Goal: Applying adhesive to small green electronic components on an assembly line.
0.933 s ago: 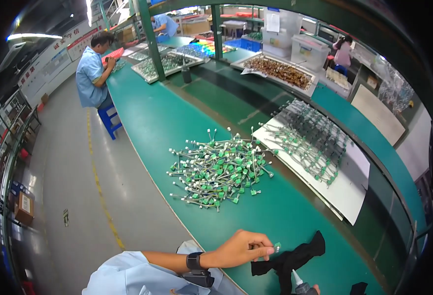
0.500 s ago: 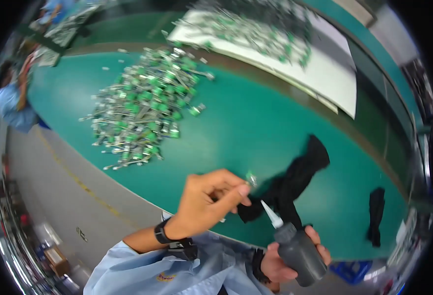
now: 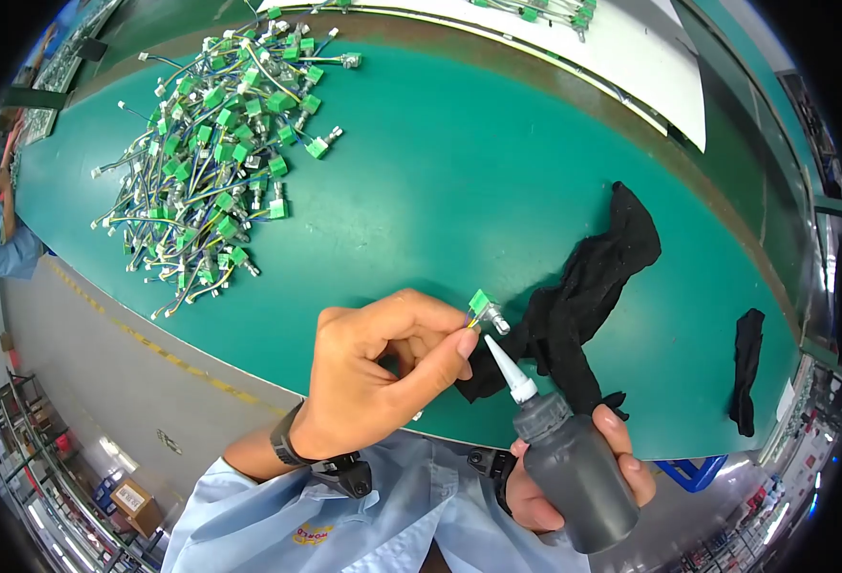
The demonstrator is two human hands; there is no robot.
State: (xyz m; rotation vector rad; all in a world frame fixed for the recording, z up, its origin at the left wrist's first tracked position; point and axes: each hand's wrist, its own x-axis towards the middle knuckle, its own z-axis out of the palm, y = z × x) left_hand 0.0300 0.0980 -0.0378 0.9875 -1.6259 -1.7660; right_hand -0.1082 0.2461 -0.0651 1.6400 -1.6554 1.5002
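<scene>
Between thumb and forefinger, my left hand (image 3: 383,368) pinches the wires of a small green potentiometer (image 3: 481,304) with a metal shaft. My right hand (image 3: 535,487) is wrapped round a dark grey squeeze bottle (image 3: 581,477), tilted up to the left. The bottle's white tapered nozzle (image 3: 509,368) points at the potentiometer, its tip just below the metal shaft; I cannot tell whether they touch. Behind the nozzle a crumpled black cloth (image 3: 583,296) lies on the green table (image 3: 411,210).
A large pile of wired green potentiometers (image 3: 220,162) covers the table's far left. Beyond the far edge, a white board (image 3: 631,57) carries more of them. A second black cloth piece (image 3: 747,372) lies at the right. A person in blue (image 3: 0,234) is at the far left.
The potentiometer and the nozzle tip have come closer together. My view has shifted, so the pile and cloth sit higher in the picture, and everything is sharper.
</scene>
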